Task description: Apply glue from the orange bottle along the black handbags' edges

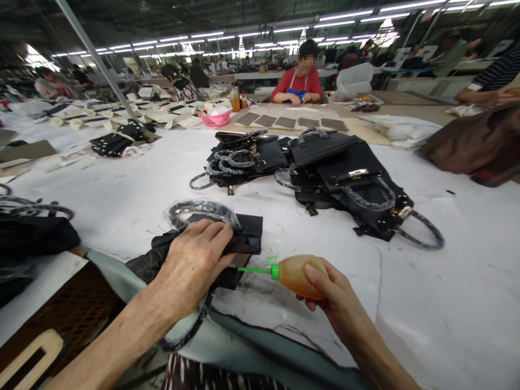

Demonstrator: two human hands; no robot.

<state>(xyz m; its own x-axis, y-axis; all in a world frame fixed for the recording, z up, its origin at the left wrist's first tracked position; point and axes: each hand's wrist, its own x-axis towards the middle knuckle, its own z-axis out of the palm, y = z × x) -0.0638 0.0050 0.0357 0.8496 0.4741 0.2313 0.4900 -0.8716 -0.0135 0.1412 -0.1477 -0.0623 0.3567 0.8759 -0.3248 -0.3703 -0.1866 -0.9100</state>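
Observation:
My left hand point(195, 260) lies on a black handbag point(244, 235) at the near edge of the white table point(122, 184), its fingers curled over the bag's folded edge. The bag's plastic-wrapped handle point(201, 208) arcs behind the hand. In my right hand point(337, 300) is a small amber squeeze bottle point(294, 273) with a green nozzle. The nozzle tip points left and nearly touches the bag's side just below my left fingers.
Two heaps of finished black handbags point(244, 160) point(353, 181) lie mid-table. More black bag parts point(28, 233) sit at the left edge. A person in red point(300, 81) works at the far side near a pink bowl point(214, 118). Brown fabric point(479, 141) lies right.

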